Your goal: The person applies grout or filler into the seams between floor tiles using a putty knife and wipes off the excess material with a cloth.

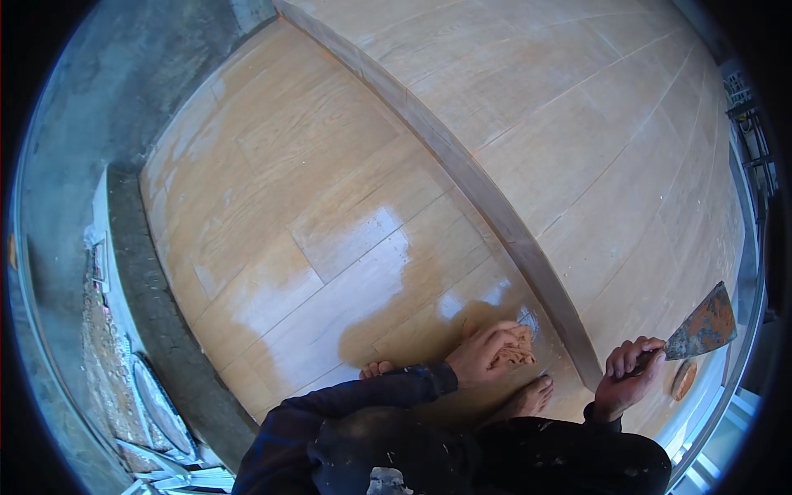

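Observation:
My left hand [478,356] is closed round a crumpled, wet-looking tan rag [517,346]. It is held low over the tiled floor, close to the foot of a step, beside my bare foot [532,398]. Whether the rag touches the tiles cannot be made out. My right hand [631,373] grips the handle of a putty knife [703,326], off to the right above the raised level. The putty knife's wide blade points up and right and is smeared with reddish-brown material. A brown oval lump [683,379] lies just below the blade.
Wood-look tiles cover the lower floor [272,190], with shiny wet patches. A step riser [495,198] runs diagonally up to the raised tiled level [577,140]. A rough concrete ledge [153,264] borders the left side. Metal racks [751,136] stand at the far right.

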The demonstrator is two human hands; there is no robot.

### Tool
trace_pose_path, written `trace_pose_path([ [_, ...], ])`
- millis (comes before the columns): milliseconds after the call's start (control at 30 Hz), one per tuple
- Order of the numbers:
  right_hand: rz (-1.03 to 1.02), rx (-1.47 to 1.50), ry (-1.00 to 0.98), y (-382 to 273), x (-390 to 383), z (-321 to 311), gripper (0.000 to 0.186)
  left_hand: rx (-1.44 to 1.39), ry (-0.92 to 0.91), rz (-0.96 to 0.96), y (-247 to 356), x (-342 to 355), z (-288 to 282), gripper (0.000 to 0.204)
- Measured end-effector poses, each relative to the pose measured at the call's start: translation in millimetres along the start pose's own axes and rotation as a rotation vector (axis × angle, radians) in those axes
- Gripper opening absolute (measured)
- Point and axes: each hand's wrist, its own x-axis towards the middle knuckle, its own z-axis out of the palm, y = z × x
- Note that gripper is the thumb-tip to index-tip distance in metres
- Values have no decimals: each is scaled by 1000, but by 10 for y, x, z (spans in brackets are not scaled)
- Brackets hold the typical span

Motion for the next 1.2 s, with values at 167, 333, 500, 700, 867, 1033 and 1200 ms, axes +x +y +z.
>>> trace_pose_path([
  [167, 98, -80, 141, 66, 24, 43, 33, 183, 762, -1, -104, 156, -2075, 41],
  [333, 142, -289, 207, 44, -44, -44, 32, 604, 1041, 19, -932, 1086, -4529, 37],
  [500, 62, -804, 213, -455, -572, -748, 32, 753, 1022, -244, -1553, 1850, -5426, 57],
  [700, 35, -937, 598, -916, -1124, -1107, 31, 853, 976, -300, -1760, 2458, -6198, 70],
  [867, 86, -797, 645, -724, -1222, -1282, 33, 942, 792, -304, -1575, 2460, -5031, 69],
  [1033, -62, -546, 535, -467, -1127, -1179, 32, 771, 548, -183, -1109, 1592, -3423, 54],
  [1200, -147, -436, 609, -819, -1615, -1944, 36, 734, 485, -123, -756, 1198, -686, 67],
])
